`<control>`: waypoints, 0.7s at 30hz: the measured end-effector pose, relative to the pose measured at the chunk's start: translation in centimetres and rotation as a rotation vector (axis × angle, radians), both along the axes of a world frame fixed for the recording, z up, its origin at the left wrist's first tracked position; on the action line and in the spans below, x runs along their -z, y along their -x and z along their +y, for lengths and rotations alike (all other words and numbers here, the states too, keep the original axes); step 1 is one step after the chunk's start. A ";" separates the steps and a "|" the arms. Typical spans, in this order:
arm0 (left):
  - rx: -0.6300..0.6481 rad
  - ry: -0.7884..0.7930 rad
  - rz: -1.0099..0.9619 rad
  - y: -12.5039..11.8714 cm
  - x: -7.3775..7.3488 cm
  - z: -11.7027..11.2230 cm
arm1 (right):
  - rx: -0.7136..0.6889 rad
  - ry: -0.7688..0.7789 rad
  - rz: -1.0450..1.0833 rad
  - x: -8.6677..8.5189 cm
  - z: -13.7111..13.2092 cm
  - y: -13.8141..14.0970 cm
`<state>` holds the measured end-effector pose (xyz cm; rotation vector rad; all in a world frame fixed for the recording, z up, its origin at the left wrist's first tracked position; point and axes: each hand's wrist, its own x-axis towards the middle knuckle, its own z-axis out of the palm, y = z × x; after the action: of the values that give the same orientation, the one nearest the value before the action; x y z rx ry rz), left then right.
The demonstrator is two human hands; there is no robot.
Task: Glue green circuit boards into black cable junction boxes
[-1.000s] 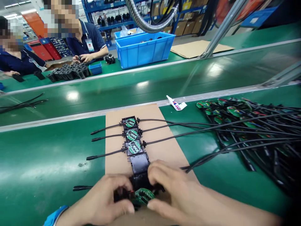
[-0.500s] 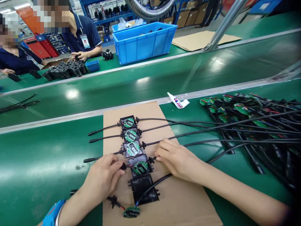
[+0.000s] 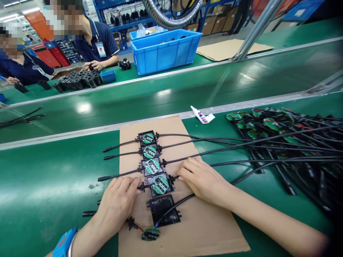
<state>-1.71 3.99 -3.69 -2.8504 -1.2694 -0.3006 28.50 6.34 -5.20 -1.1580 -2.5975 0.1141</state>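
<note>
A row of black housings with round green circuit boards lies on a cardboard sheet (image 3: pixel 193 221). My left hand (image 3: pixel 118 201) rests palm down at the left side of the fourth housing (image 3: pixel 160 185), fingertips at its cable stub. My right hand (image 3: pixel 203 180) presses fingertips on the cable at that housing's right side. Just below lies an empty black housing (image 3: pixel 163 210) with a cable across it. A loose green board (image 3: pixel 150 234) on a wire lies near the cardboard's front edge.
A heap of black cables with green boards (image 3: pixel 284 142) fills the right of the green bench. A small white tube (image 3: pixel 201 116) lies by the conveyor rail. Across the belt, two people handle black parts (image 3: pixel 77 81) beside a blue bin (image 3: pixel 166 51).
My hands left the loose board near the cardboard's front edge and moved up to the fourth housing. Its green board is now seated flat, and my left fingers have flattened beside it.
</note>
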 end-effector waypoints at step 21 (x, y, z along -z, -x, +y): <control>0.052 0.179 -0.137 -0.4 0.1 -3.6 | 0.040 0.388 -0.016 -1.8 -4.9 -3.3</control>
<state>-1.27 0.41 -3.84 -3.0657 -1.3080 -0.4097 31.75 1.39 -3.37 -1.3356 -2.6365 0.6254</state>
